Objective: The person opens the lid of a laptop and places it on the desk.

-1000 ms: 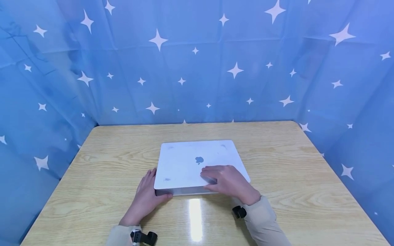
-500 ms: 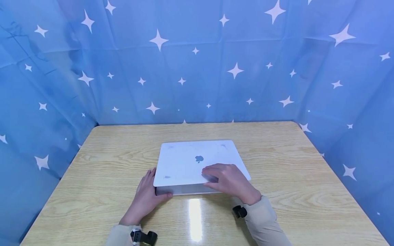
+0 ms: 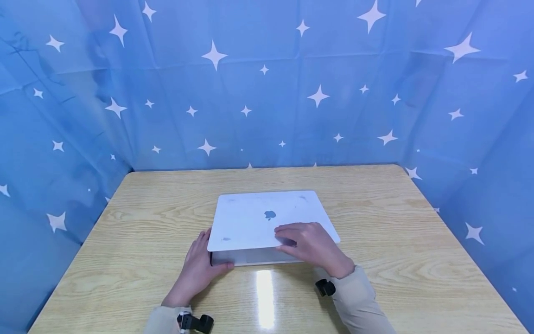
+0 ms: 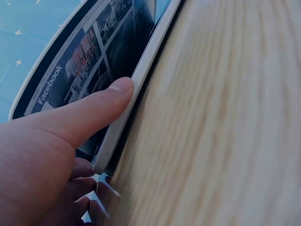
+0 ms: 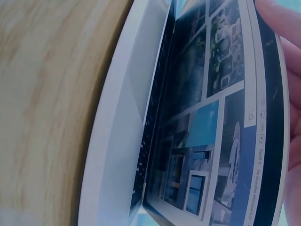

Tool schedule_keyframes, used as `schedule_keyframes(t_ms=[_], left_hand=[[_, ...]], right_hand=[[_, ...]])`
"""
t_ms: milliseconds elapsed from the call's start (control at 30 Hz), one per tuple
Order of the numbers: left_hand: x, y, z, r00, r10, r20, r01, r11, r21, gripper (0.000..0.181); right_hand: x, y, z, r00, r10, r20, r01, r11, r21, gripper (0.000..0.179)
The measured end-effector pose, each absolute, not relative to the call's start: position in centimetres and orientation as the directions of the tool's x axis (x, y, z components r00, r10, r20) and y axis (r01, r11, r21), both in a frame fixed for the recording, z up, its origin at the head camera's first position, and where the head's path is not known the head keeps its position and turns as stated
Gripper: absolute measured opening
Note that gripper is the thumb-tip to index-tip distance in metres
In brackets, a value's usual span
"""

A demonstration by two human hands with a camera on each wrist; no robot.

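A silver laptop (image 3: 246, 218) with a dark apple logo lies in the middle of the table, its lid (image 5: 285, 141) raised partway. My right hand (image 3: 313, 246) pinches the lid's front edge, right of centre, with the thumb beneath and the fingers on top. My left hand (image 3: 198, 271) holds the front left corner of the laptop base (image 4: 141, 77). Its thumb presses the front edge while the other fingers lie along the left side. Inside, the lit screen (image 5: 202, 127) shows picture tiles, and dark keys (image 5: 141, 165) appear in part in the right wrist view.
The light wood-grain table (image 3: 409, 260) extends around the laptop on all sides. A blue curtain (image 3: 267, 83) with white stars hangs behind it and along both sides. Black wrist cameras sit on both sleeves.
The lid's front edge has risen a little, widening the gap above the base. My right hand has gone slightly up with it; the left hand stays in place.
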State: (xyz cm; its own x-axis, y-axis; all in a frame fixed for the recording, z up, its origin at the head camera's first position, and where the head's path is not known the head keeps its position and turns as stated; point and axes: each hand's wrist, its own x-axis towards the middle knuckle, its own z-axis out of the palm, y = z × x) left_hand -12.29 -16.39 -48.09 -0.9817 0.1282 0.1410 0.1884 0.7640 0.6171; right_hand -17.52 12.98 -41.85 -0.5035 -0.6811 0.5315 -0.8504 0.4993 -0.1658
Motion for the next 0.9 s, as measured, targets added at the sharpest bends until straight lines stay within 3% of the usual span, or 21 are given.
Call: schedule_keyframes(t_ms=[900], left_hand=[[-12.33, -16.44, -48.02, -0.987, 0.108, 0.119, 0.159, 0.751, 0.641, 0.099]], right_hand=[[-17.59, 12.78, -41.18, -0.41, -0.692, 0.595, -0.885, 0.46, -0.074, 0.018]])
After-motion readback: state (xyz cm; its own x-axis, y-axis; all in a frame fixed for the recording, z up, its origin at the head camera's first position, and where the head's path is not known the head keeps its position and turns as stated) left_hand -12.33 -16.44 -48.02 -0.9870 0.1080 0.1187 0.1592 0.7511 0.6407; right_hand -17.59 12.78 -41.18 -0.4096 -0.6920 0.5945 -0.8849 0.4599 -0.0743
